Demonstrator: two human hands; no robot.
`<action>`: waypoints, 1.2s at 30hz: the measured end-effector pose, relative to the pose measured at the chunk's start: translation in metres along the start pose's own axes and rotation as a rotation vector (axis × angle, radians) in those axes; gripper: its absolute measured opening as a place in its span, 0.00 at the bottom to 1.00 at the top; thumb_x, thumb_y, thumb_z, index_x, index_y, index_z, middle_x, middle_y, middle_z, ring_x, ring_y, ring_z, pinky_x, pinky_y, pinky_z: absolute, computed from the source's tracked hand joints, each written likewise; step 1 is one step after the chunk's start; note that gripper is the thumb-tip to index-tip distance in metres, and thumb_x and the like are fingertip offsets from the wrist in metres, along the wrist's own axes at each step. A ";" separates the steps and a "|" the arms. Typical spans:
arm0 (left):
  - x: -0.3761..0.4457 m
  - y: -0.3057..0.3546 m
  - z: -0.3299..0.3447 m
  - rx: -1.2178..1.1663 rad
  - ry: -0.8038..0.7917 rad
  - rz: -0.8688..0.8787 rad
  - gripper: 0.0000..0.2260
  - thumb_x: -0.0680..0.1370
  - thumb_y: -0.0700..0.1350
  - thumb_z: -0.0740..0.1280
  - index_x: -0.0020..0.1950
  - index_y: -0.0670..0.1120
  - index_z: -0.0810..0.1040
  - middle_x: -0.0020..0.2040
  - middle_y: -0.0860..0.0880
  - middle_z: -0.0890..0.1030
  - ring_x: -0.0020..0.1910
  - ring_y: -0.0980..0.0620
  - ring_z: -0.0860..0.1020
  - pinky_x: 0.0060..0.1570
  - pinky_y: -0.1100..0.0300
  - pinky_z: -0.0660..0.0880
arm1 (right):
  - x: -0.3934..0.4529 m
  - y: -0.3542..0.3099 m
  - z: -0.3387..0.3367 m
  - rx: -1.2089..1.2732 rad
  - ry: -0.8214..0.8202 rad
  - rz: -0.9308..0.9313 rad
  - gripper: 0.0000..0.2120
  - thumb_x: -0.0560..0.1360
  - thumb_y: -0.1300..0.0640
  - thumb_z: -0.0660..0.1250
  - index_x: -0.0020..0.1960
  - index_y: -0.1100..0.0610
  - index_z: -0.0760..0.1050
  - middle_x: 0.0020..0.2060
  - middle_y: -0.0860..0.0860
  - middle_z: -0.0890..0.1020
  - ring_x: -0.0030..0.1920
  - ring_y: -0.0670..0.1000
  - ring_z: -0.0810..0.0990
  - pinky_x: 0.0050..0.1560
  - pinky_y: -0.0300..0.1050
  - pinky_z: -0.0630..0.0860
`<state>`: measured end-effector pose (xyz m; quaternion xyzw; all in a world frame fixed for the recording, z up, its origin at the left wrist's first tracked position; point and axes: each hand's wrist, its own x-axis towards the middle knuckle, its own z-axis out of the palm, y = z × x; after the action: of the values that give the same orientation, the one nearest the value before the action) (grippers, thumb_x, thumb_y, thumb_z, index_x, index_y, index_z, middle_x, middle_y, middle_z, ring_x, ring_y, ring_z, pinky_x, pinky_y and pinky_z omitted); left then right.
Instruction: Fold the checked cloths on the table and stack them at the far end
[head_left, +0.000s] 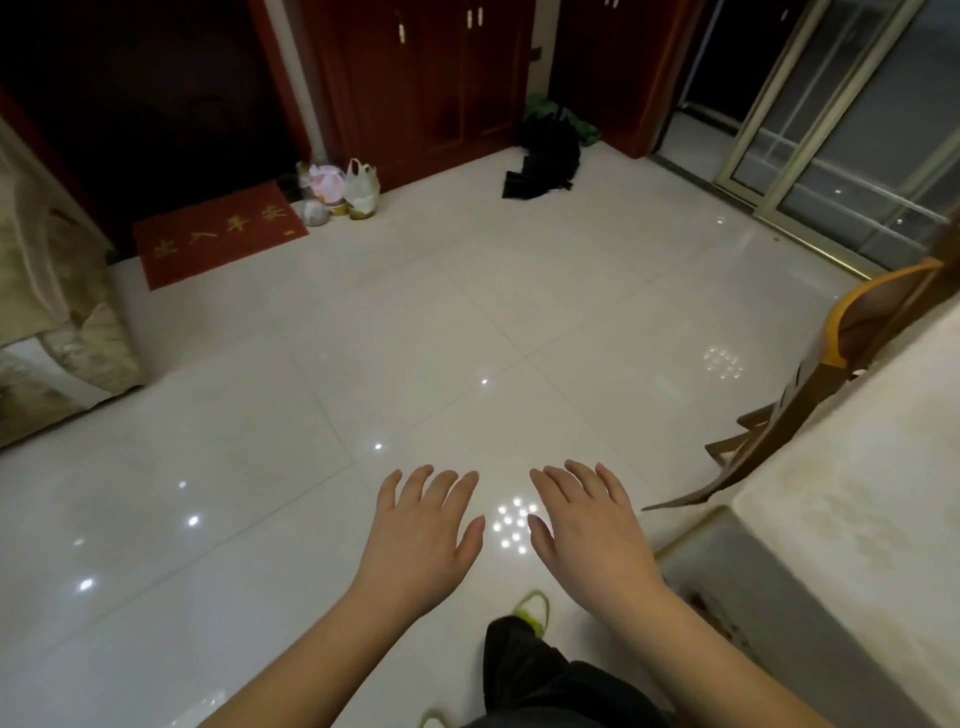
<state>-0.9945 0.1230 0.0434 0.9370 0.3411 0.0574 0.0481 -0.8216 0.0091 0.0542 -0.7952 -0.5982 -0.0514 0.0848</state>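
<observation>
Left hand: the left hand (423, 525), palm down, is held out over the pale tiled floor (363, 364) with fingers straight and slightly spread; it holds nothing and touches nothing.
Right hand: the right hand (589, 525) mirrors it just beside, palm down, fingers straight and fanned, gripping nothing; the two thumbs are near each other but apart.
Table: a table (857, 493) under a pale covering stands at the right edge of the view, near the right forearm; only part of its top is in view.
Checked cloths: no checked cloth shows on that part of the table, and where the cloths lie cannot be told.
Chair: a wooden chair (810, 384) with an orange-edged back stands against the table's far side.
Below the hands: a dark trouser leg (524, 660) and a shoe with yellow-green laces (535, 608) stand on the tiles.
Far side: a red doormat (218, 234) with gold characters lies by a dark doorway, plastic bags (343, 192) next to it; a black bag (545, 161) lies on the floor before dark red cabinets (426, 78).
Right rear: a sliding glass door (831, 130).
</observation>
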 end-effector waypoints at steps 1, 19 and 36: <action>0.018 0.001 0.003 0.002 -0.006 0.017 0.23 0.78 0.58 0.54 0.66 0.50 0.77 0.57 0.52 0.82 0.60 0.45 0.79 0.61 0.42 0.72 | 0.010 0.009 0.004 0.001 -0.002 0.016 0.24 0.75 0.47 0.53 0.60 0.56 0.80 0.53 0.50 0.84 0.57 0.56 0.81 0.60 0.58 0.76; 0.314 0.052 0.013 0.030 0.002 0.248 0.23 0.78 0.58 0.55 0.66 0.50 0.77 0.56 0.52 0.82 0.59 0.47 0.79 0.61 0.42 0.72 | 0.177 0.199 0.024 -0.103 0.085 0.275 0.21 0.69 0.47 0.74 0.59 0.54 0.81 0.53 0.48 0.84 0.55 0.53 0.82 0.60 0.56 0.75; 0.574 0.017 0.031 -0.079 0.057 0.500 0.22 0.77 0.57 0.55 0.65 0.50 0.78 0.57 0.51 0.81 0.59 0.46 0.78 0.61 0.41 0.73 | 0.369 0.282 0.054 -0.209 0.092 0.483 0.22 0.71 0.46 0.70 0.63 0.53 0.78 0.55 0.50 0.83 0.55 0.52 0.82 0.61 0.56 0.74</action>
<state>-0.5431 0.4785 0.0582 0.9877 0.0972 0.1073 0.0593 -0.4485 0.2917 0.0487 -0.9161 -0.3782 -0.1272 0.0389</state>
